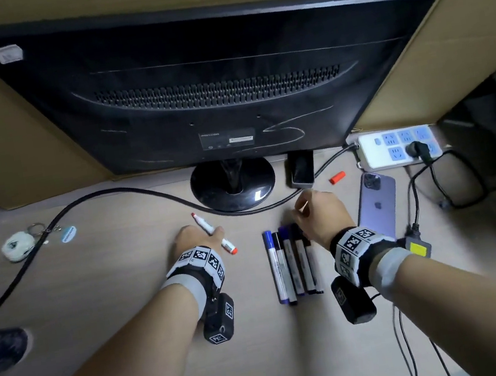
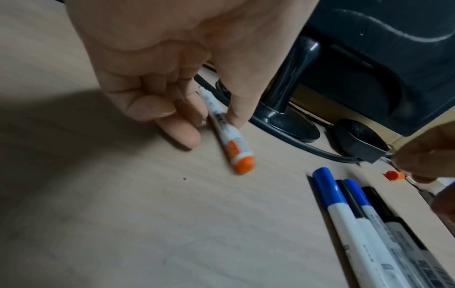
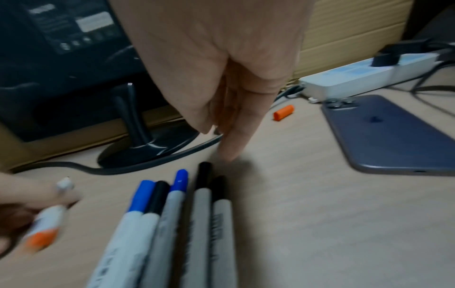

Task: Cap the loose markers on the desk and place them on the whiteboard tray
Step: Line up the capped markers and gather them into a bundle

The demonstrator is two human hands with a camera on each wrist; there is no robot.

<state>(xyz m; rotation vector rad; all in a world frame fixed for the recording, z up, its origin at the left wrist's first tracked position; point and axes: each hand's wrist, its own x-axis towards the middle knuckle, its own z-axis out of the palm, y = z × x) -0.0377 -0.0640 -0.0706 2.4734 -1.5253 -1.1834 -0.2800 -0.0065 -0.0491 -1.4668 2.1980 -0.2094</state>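
Note:
An uncapped white marker with an orange end (image 1: pixel 215 234) lies slanted in front of the monitor stand, tip pointing away. My left hand (image 1: pixel 205 236) pinches its barrel (image 2: pixel 221 126) between thumb and fingers, low over the desk. The loose orange cap (image 1: pixel 337 177) lies apart at the right, near the power strip, also seen as the orange cap (image 3: pixel 284 113). Several capped blue and black markers (image 1: pixel 293 264) lie side by side between my hands. My right hand (image 1: pixel 311 210) hovers over their far ends, fingers (image 3: pixel 229 144) hanging straight and holding nothing.
A black monitor (image 1: pixel 208 81) on a round base (image 1: pixel 233 186) stands at the back, a thick cable (image 1: pixel 97 197) curving across the desk. A purple phone (image 1: pixel 377 200) and a white power strip (image 1: pixel 401 147) lie at the right. A keyring pouch (image 1: pixel 19 246) sits at the far left.

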